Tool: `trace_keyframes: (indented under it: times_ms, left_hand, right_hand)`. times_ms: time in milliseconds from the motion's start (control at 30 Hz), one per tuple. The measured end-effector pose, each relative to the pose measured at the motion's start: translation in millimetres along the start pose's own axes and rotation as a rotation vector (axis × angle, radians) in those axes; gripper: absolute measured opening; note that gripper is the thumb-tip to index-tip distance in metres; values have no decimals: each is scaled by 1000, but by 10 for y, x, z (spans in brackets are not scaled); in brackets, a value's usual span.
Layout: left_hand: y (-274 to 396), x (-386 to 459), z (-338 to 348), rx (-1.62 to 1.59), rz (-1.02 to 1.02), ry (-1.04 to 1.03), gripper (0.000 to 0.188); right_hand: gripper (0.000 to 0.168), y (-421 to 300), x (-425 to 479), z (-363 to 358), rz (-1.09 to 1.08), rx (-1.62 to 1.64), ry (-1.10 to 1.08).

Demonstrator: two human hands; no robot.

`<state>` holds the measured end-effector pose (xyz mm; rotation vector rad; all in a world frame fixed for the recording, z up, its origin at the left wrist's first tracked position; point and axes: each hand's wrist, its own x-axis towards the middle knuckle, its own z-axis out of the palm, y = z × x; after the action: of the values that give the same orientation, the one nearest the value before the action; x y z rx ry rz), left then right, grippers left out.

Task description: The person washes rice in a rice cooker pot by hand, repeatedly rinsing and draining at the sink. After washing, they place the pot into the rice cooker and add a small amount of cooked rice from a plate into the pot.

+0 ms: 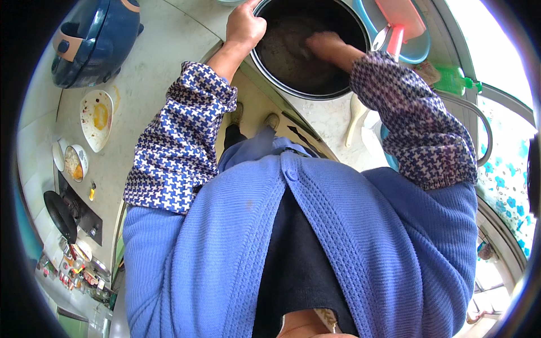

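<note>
A round dark cooking pot [291, 82] with a pale rim is at the top of the head view, and cloudy liquid seems to lie in its bottom. My left hand [246, 26] grips the pot's left rim, with one finger pointing up along the edge. Inside the pot, my right hand [325, 44] reaches down towards the bottom. Motion blurs its fingers, so whether they hold anything cannot be told. Houndstooth sleeve covers are on both forearms. Just below the pot, a white rice paddle [356, 114] lies on the counter.
Right of the pot sit a blue basin [416, 53] with a pink plastic scoop [400, 16] and a green bottle [451, 79]. A blue rice cooker [99, 46], a soiled plate [91, 136], a food bowl [86, 165] and a black frying pan [59, 215] stand along the left counter.
</note>
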<state>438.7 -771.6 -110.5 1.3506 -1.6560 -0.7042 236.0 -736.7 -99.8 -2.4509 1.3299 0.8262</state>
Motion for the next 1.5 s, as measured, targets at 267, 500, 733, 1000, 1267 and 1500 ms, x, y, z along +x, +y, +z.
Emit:
trace_keyframes:
  times_ms: [267, 500, 733, 1000, 1267, 1500]
  left_hand:
    - [-117, -22, 30, -25, -45, 5, 42]
    - [-104, -21, 9, -41, -50, -19, 43]
    - [20, 0, 30, 40, -27, 32, 39]
    - [253, -14, -145, 8, -114, -27, 36]
    - [284, -6, -195, 39, -200, -98, 39]
    - [153, 1, -104, 115, -117, -85, 44]
  right_hand:
    - [27, -795, 54, -211, -324, -158, 24]
    - [31, -293, 453, -313, -175, -311, 436]
    - [23, 8, -20, 342, 102, -64, -116]
    - [42, -884, -194, -389, 155, 1220, -161]
    - [38, -581, -399, -273, -162, 756, -372]
    - [35, -6, -401, -246, -118, -279, -450]
